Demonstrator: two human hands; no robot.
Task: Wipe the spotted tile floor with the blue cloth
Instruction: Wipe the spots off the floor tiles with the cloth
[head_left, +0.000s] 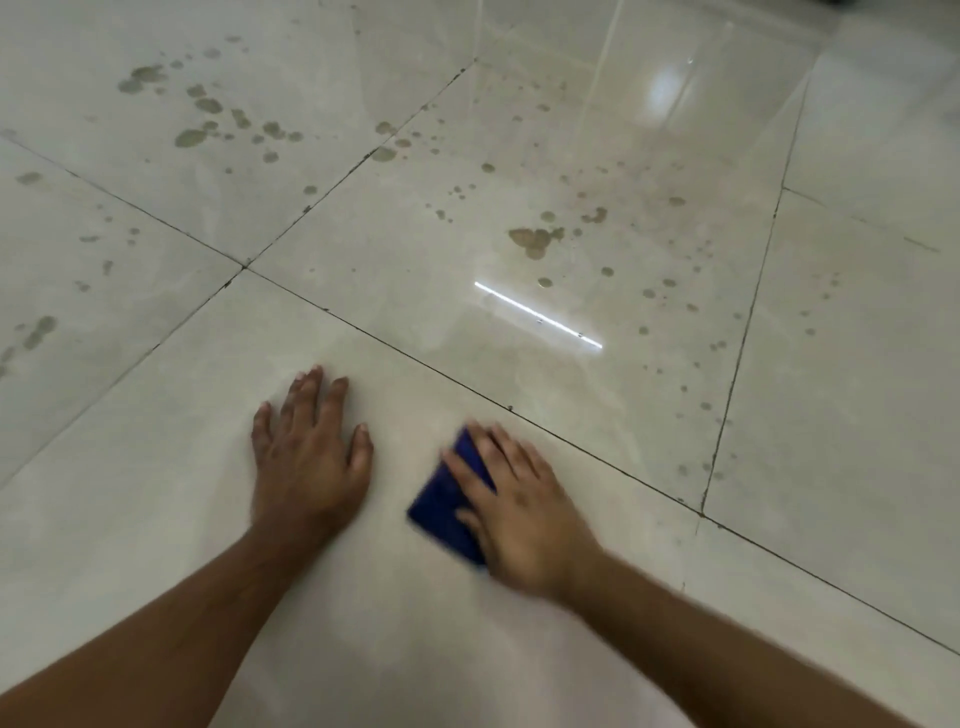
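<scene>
While both palms lie flat, the right hand (524, 512) presses the blue cloth (447, 506) onto the tile floor (156, 519).
Left hand (306, 457) rests open, fingers spread, just beside the cloth; brown spots (532, 241) lie well beyond it.

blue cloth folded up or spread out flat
Folded: the blue cloth shows as a small compact pad, mostly covered by the right hand pressing it down.

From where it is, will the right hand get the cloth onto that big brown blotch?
Probably yes: bare floor lies between the right hand, flat on the cloth, and the blotch; reaching may need a forward lean.
</scene>
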